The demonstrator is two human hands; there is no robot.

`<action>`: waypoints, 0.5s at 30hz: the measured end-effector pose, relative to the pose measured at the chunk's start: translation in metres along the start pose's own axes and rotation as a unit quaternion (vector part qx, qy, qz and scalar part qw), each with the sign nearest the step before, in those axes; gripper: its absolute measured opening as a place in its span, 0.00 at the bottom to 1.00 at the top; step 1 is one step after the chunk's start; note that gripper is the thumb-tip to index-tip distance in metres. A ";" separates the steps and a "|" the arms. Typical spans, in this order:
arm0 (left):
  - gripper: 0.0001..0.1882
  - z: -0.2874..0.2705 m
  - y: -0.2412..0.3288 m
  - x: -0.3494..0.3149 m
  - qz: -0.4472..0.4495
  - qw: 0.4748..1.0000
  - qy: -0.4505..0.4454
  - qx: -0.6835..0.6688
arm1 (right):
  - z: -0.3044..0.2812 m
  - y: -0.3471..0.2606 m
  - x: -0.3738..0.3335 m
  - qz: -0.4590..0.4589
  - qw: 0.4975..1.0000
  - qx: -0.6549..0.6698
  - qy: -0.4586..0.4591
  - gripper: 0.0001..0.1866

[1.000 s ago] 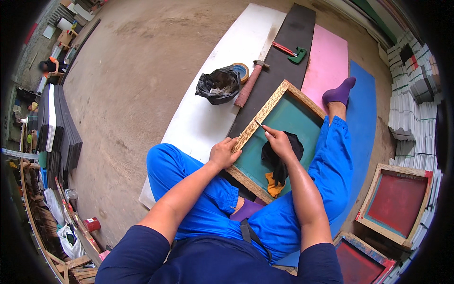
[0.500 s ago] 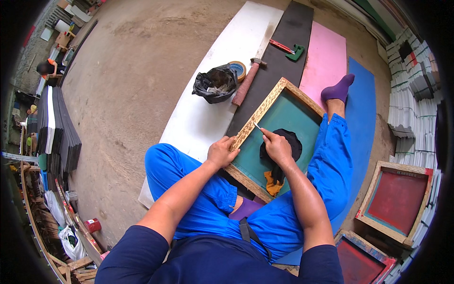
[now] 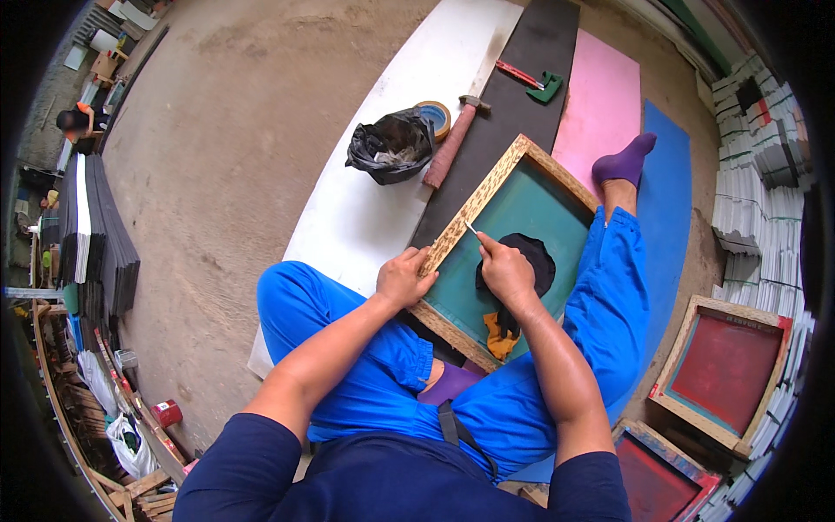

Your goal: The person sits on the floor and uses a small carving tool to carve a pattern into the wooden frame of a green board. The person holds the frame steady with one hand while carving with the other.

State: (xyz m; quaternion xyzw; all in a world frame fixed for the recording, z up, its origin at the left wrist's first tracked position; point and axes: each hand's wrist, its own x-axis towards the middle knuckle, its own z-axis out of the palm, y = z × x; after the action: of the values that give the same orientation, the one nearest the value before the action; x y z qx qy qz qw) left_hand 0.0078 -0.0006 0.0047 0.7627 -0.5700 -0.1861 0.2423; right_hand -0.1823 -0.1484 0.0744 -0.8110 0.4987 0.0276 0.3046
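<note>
A: Where does the frame sit relative to the two hands?

B: The wooden screen frame (image 3: 513, 244) with its green mesh lies across the person's lap, right of centre in the picture. Its long side rail runs diagonally, from the lower middle up toward the upper right.

A: And the left hand?

B: The left hand (image 3: 402, 278) is clamped on that rail near its lower end, fingers curled over the wood, holding it from the picture's left.

A: The right one?

B: The right hand (image 3: 507, 271) rests inside the frame, over the mesh, fingers pinched together on a thin pale tool (image 3: 472, 229). The tool points up and left, so its tip meets the inner edge of the same rail, just above where the left hand grips.

A: So which hand is nearer the working spot?

B: The right; the contact point lies just up-left of its fingertips. The rail's axis crosses the tool's at an angle.

A: Anything else on the mesh?

B: A black cloth (image 3: 524, 261) under the right hand.
</note>
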 end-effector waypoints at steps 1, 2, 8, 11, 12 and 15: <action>0.29 0.000 0.000 -0.001 -0.001 1.000 0.000 0.001 | -0.004 -0.010 -0.002 0.010 0.999 -0.033 -0.016 0.20; 0.29 0.000 -0.001 -0.001 0.002 1.000 0.004 -0.003 | -0.004 -0.016 -0.002 0.020 0.997 -0.067 -0.033 0.20; 0.29 0.004 0.002 0.002 0.015 1.000 0.004 0.000 | 0.034 0.040 0.019 -0.034 0.975 0.217 0.006 0.20; 0.29 0.002 -0.004 -0.001 0.010 1.000 0.006 -0.004 | 0.027 0.032 0.014 -0.034 0.979 0.201 -0.003 0.21; 0.29 0.000 -0.003 -0.001 0.011 1.000 0.010 -0.007 | 0.027 0.032 0.014 -0.033 0.977 0.213 -0.002 0.21; 0.29 0.001 -0.002 0.001 0.011 1.000 0.011 -0.010 | 0.038 0.042 0.016 -0.029 0.968 0.249 0.002 0.21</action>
State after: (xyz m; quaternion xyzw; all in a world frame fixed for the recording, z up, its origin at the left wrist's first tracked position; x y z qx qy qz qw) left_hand 0.0092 -0.0014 0.0030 0.7559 -0.5737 -0.1813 0.2583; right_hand -0.1990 -0.1545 0.0188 -0.7239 0.4663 -0.1080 0.4969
